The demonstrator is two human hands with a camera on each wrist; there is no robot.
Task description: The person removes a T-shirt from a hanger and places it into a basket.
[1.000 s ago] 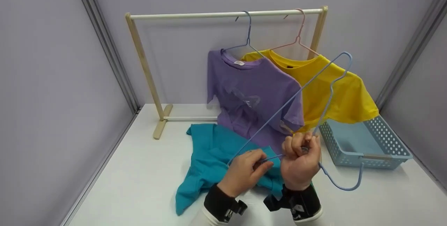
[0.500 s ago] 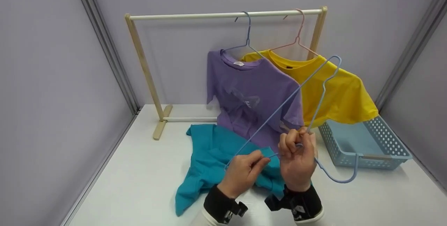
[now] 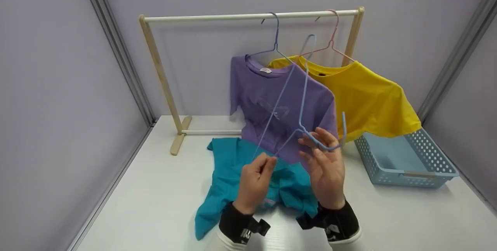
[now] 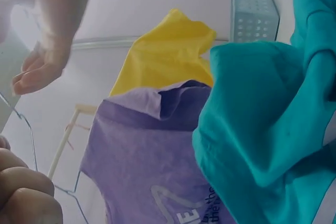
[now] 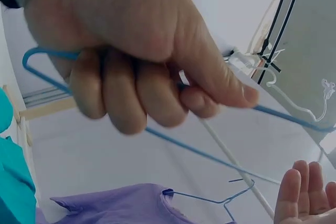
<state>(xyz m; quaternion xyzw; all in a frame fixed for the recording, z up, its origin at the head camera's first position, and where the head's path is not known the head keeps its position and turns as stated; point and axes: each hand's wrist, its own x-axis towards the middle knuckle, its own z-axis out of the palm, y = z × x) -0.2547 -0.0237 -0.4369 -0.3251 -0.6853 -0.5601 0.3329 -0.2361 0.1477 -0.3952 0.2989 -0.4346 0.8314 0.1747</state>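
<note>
My left hand (image 3: pixel 254 181) grips one end of a blue wire hanger (image 3: pixel 304 96) above the table. In the right wrist view the left hand (image 5: pixel 126 35) has its fingers curled round the hanger (image 5: pixel 194 153), thumb laid along the wire. My right hand (image 3: pixel 326 173) is beside the hook, palm up, its fingers loosely spread; the hook crosses in front of them. In the left wrist view the right hand (image 4: pixel 58 30) appears relaxed at upper left. Under both hands a crumpled teal garment (image 3: pixel 229 177) lies on the table.
Behind, a wood-and-white clothes rack (image 3: pixel 202 17) bears a purple T-shirt (image 3: pixel 268 92) on a blue hanger and a yellow T-shirt (image 3: pixel 372 99) on a pink one. A light-blue perforated basket (image 3: pixel 411 179) stands at right. Walls enclose the white table (image 3: pixel 147 189).
The hanger has turned: its far end has swung left and its hook now curves upward. My right hand has loosened its fingers from the wire. The left hand has shifted slightly left and up.
</note>
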